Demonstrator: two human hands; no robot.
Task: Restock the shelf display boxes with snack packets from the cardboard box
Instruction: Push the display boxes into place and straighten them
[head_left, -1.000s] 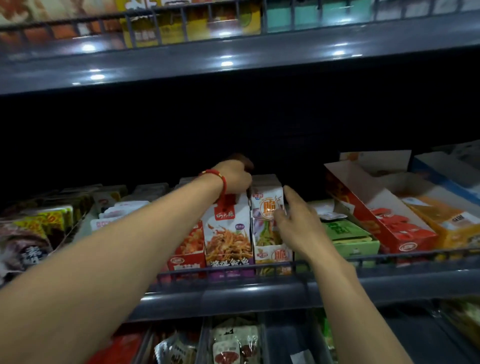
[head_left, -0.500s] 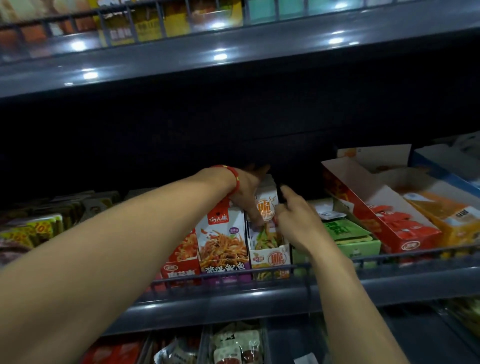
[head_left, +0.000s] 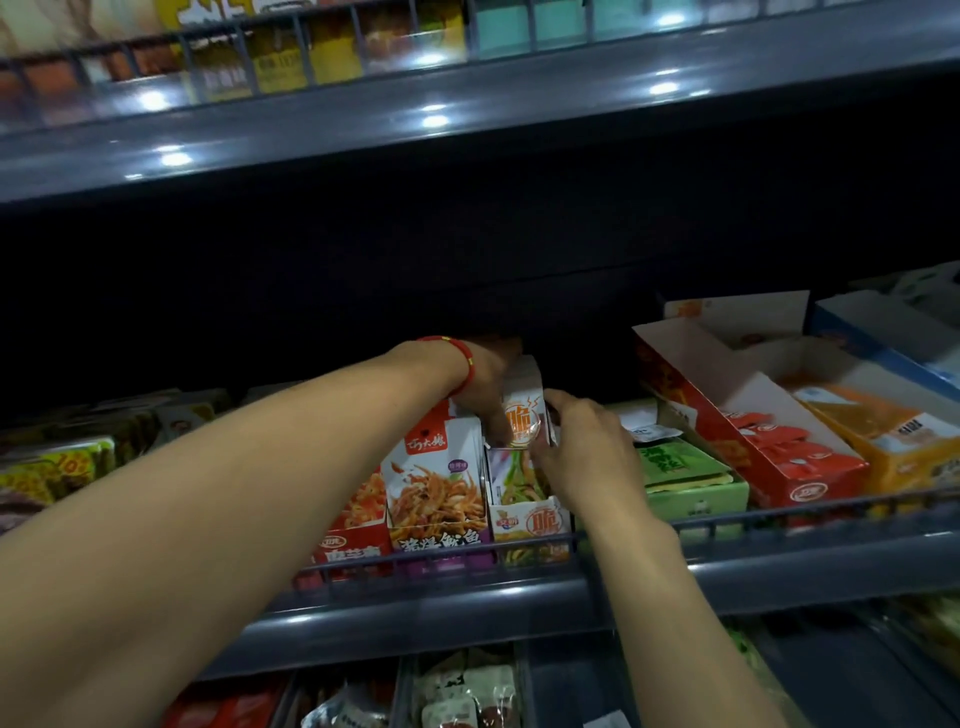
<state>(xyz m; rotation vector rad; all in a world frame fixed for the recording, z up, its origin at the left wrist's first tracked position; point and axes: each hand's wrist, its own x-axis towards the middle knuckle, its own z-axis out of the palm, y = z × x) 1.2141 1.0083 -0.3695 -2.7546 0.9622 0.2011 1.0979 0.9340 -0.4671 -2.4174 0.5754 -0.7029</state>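
Whereas a second ago the left hand (head_left: 480, 382) rested atop the purple-fronted box (head_left: 439, 488), it now reaches behind the narrow orange-and-white display box (head_left: 522, 467), fingers curled on its raised flap. The right hand (head_left: 584, 457) has closed in and grasps its right wall. Judged: the box is being steadied for packets. No cardboard box is in view; fingertips are hidden.

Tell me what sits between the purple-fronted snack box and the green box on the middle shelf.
In the head view, the narrow white-and-orange display box stands between the purple-fronted box and the green box, with both hands at its top.
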